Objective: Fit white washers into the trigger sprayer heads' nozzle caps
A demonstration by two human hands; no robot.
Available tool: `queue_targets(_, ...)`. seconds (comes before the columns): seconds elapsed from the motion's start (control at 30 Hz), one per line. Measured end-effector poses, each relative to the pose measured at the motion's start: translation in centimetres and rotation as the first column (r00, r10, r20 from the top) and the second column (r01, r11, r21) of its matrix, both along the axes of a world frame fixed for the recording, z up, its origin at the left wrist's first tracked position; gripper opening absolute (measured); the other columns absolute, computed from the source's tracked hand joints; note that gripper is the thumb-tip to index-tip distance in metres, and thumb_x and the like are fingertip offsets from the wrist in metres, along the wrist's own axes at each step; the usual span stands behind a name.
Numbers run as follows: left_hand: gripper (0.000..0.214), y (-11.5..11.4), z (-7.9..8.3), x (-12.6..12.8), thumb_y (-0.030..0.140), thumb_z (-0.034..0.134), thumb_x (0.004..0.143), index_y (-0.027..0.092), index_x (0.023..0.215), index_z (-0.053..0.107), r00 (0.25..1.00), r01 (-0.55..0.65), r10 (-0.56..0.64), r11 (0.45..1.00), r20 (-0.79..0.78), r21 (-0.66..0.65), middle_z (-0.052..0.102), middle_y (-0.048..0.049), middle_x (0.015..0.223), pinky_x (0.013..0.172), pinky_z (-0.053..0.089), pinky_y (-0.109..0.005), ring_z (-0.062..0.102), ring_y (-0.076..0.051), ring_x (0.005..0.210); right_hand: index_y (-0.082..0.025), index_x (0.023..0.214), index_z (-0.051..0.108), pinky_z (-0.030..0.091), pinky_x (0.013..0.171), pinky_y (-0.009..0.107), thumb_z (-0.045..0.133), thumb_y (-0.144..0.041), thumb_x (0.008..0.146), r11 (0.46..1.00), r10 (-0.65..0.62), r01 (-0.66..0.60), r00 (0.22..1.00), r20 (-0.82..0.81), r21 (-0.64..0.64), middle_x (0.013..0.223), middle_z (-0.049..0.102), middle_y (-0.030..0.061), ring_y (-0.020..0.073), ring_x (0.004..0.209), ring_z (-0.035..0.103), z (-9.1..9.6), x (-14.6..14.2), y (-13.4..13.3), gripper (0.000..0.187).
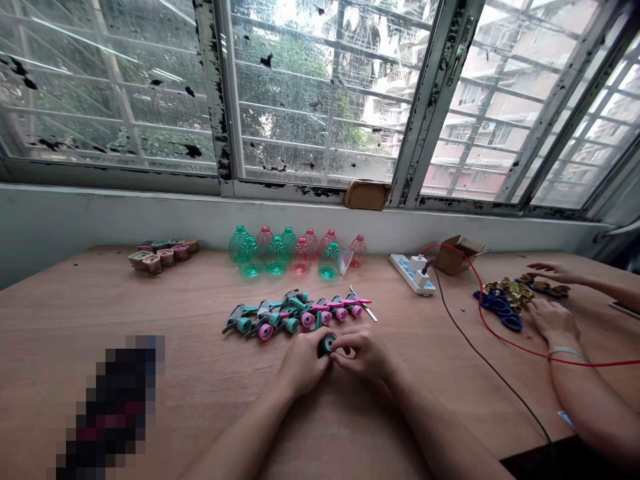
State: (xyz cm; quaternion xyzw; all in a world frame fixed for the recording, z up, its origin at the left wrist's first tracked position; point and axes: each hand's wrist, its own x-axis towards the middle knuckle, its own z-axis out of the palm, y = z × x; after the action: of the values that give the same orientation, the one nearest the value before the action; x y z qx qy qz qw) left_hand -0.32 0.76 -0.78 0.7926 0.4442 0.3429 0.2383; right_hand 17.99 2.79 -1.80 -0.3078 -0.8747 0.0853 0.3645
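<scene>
Left hand point(303, 363) and right hand point(363, 353) pinching a teal plastic ring point(328, 343) together, trigger sprayer heads point(295, 313) in teal and pink just beyond, clear tinted plastic bottles point(295, 253) in rows on a wooden table point(75, 320), a co-worker's hands point(553, 319) beside blue and gold parts point(505, 300)

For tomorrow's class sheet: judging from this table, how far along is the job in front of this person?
Done: a heap of trigger sprayer heads with teal or pink collars looks assembled. In hand: a teal-ringed part pinched between the left hand and right hand. Left: the clear green and pink plastic bottles stand by the window, apparently with no sprayers fitted.
</scene>
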Motion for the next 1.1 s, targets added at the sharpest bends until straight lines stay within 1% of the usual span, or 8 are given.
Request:
queue_targets(0.3, 0.036, -0.1, 0.2, 0.1, 0.008, 0.056, 0.072, 0.023, 0.103, 0.067, 1.0, 0.011, -0.011, 1.0, -0.009, 0.017, 0.073, -0.0015, 0.092, 0.077, 0.047, -0.025, 0.066, -0.019, 0.084, -0.023, 0.077, 0.075, 0.035, 0.052, 0.022, 0.066, -0.026, 0.076, 0.999, 0.005, -0.006, 1.0, -0.022, -0.046, 0.06, 0.062, -0.0008, 0.0103, 0.052, 0.052, 0.3, -0.1, -0.1, 0.01)
queue_targets(0.4, 0.034, -0.1, 0.2, 0.1, 0.011, 0.058, 0.073, 0.024, 0.104, 0.063, 1.0, -0.018, 0.018, 0.999, -0.014, 0.041, 0.072, -0.0011, 0.093, 0.075, 0.046, -0.025, 0.065, -0.019, 0.086, -0.021, 0.076, 0.074, 0.036, 0.051, 0.023, 0.063, -0.03, 0.079, 0.997, -0.019, 0.007, 0.987, -0.157, -0.081, 0.058, 0.061, -0.0001, 0.0109, 0.05, 0.049, 0.2, 0.1, 0.1, 0.014)
queue_targets(0.47, 0.031, -0.2, 0.2, 0.1, 0.013, 0.059, 0.074, 0.024, 0.103, 0.06, 0.999, -0.041, 0.043, 0.997, -0.033, 0.058, 0.071, 0.0002, 0.089, 0.073, 0.045, -0.025, 0.064, -0.019, 0.083, -0.018, 0.07, 0.071, 0.037, 0.051, 0.023, 0.06, -0.034, 0.082, 0.987, -0.145, 0.118, 0.944, -0.295, -0.108, 0.057, 0.059, 0.0008, 0.0119, 0.05, 0.048, 0.1, 0.5, 0.8, 0.023)
queue_targets(0.53, 0.026, -0.2, 0.0, 0.1, 0.014, 0.06, 0.074, 0.024, 0.098, 0.058, 0.997, -0.044, 0.048, 0.997, -0.068, 0.066, 0.07, 0.0015, 0.083, 0.069, 0.044, -0.025, 0.063, -0.018, 0.078, -0.017, 0.064, 0.067, 0.037, 0.052, 0.024, 0.057, -0.038, 0.084, 0.945, -0.326, 0.282, 0.856, -0.4, -0.168, 0.056, 0.059, 0.0013, 0.0129, 0.052, 0.049, -0.1, 1.3, 1.8, 0.031)
queue_targets(0.63, 0.023, -0.3, -0.1, 0.1, 0.014, 0.06, 0.075, 0.023, 0.096, 0.059, 0.994, -0.013, 0.023, 0.996, -0.105, 0.094, 0.069, 0.0007, 0.085, 0.064, 0.043, -0.024, 0.062, -0.017, 0.075, -0.017, 0.065, 0.064, 0.037, 0.053, 0.024, 0.058, -0.045, 0.082, 0.834, -0.552, 0.479, 0.722, -0.417, -0.273, 0.057, 0.058, 0.0011, 0.0144, 0.053, 0.05, -0.7, 3.1, 3.7, 0.033)
queue_targets(0.77, 0.031, 0.1, 0.5, -0.6, 0.013, 0.054, 0.08, 0.025, 0.108, 0.061, 0.995, 0.005, 0.018, 0.976, -0.103, 0.216, 0.067, -0.0015, 0.107, 0.075, 0.046, -0.025, 0.063, -0.018, 0.09, -0.018, 0.067, 0.063, 0.034, 0.05, 0.024, 0.059, -0.052, 0.078, 0.736, -0.677, 0.591, 0.639, -0.365, -0.33, 0.056, 0.055, 0.0005, 0.015, 0.053, 0.049, -1.6, 4.9, 5.4, 0.036)
queue_targets(0.93, 0.042, 2.1, 2.5, -3.9, 0.009, 0.046, 0.081, 0.023, 0.117, 0.061, 0.963, -0.149, 0.235, 0.869, -0.129, 0.471, 0.064, -0.005, 0.117, 0.097, 0.041, -0.035, 0.055, -0.024, 0.109, -0.018, 0.068, 0.065, 0.034, 0.051, 0.024, 0.058, -0.052, 0.077, 0.767, -0.64, 0.546, 0.681, -0.355, -0.337, 0.056, 0.055, 0.0001, 0.0151, 0.054, 0.049, -1.9, 4.6, 5.6, 0.036)
queue_targets(1.1, 0.044, 3.9, 3.0, -6.8, 0.01, 0.042, 0.083, 0.022, 0.12, 0.062, 0.831, -0.293, 0.485, 0.799, -0.273, 0.526, 0.066, -0.0055, 0.116, 0.09, 0.041, -0.04, 0.053, -0.028, 0.105, -0.018, 0.065, 0.066, 0.035, 0.052, 0.024, 0.058, -0.048, 0.077, 0.809, -0.582, 0.486, 0.739, -0.34, -0.33, 0.056, 0.056, 0.0, 0.0144, 0.054, 0.048, -1.9, 3.8, 5.3, 0.034)
